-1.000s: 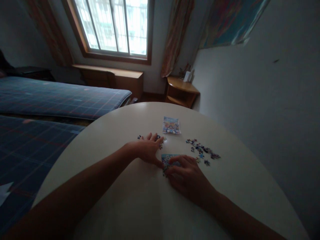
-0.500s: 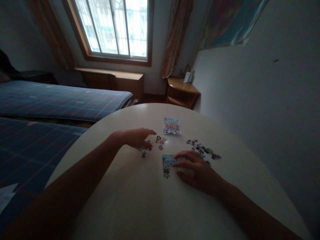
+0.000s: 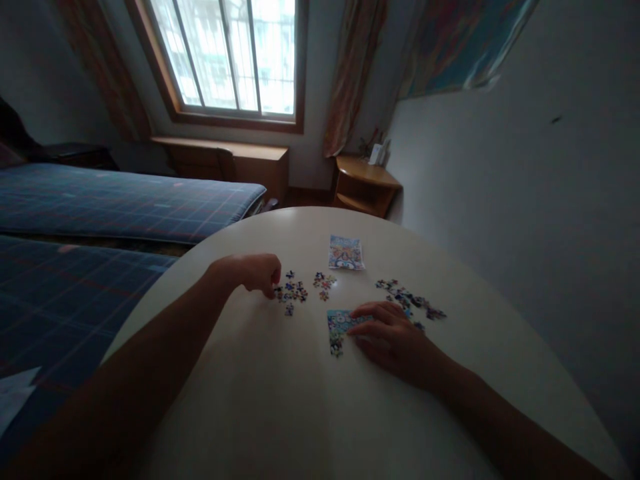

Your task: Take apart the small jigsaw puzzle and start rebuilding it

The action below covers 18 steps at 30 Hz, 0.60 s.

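My left hand [image 3: 255,273] is closed, its fingers curled down at the left edge of a loose group of jigsaw puzzle pieces [image 3: 294,291]. Whatever lies between its fingertips is too small and hidden to make out. A partly joined jigsaw puzzle [image 3: 337,322] lies nearer to me, with a strip reaching down its left side. Over its right part rests my right hand [image 3: 393,337], fingers stretched and slightly apart, covering some of it. Another small cluster of pieces [image 3: 324,283] sits between the left group and the puzzle.
Beyond the pieces lies a printed picture sheet [image 3: 346,253]. More loose pieces [image 3: 413,300] spread to the right, past my right hand. All this is on a round white table [image 3: 270,400]. A bed [image 3: 125,200] stands at the left, and a wall [image 3: 500,200] at the right.
My left hand has drawn back to the left and its outstretched fingers have curled, uncovering the left group of pieces. The right hand stays on the puzzle, its thumb tucked in closer.
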Motion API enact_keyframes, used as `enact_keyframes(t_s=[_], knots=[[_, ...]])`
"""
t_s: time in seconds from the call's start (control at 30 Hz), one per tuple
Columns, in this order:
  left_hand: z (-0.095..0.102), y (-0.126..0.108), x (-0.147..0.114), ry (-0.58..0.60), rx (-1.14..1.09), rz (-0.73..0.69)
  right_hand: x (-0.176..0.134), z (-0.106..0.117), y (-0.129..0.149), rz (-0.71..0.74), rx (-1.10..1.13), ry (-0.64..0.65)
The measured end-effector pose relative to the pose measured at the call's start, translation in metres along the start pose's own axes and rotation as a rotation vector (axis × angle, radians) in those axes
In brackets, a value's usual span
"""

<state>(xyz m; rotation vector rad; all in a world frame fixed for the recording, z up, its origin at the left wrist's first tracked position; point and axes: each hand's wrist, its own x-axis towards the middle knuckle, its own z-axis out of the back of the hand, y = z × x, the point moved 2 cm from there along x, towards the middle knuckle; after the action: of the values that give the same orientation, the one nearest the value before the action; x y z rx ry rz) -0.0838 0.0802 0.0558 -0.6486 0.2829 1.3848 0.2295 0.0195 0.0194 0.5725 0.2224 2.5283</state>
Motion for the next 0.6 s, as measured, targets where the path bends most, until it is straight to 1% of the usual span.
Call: enact_keyframes(t_s=[0.23, 0.4, 0.47, 0.6], knots=[[-0.003, -0.007, 0.002, -0.035, 0.084, -0.055, 0.0, 0.0, 0.0, -0.003, 0.011, 0.022], [-0.002, -0.008, 0.002, -0.088, 0.115, -0.092, 0.0, 0.0, 0.0, -0.009, 0.016, 0.021], [-0.001, -0.009, 0.002, -0.106, 0.104, -0.136, 0.001, 0.0, 0.001, -0.015, 0.013, 0.02], [0.0, -0.017, 0.0, -0.119, 0.008, -0.297, 0.0, 0.0, 0.0, -0.01, 0.026, 0.024]])
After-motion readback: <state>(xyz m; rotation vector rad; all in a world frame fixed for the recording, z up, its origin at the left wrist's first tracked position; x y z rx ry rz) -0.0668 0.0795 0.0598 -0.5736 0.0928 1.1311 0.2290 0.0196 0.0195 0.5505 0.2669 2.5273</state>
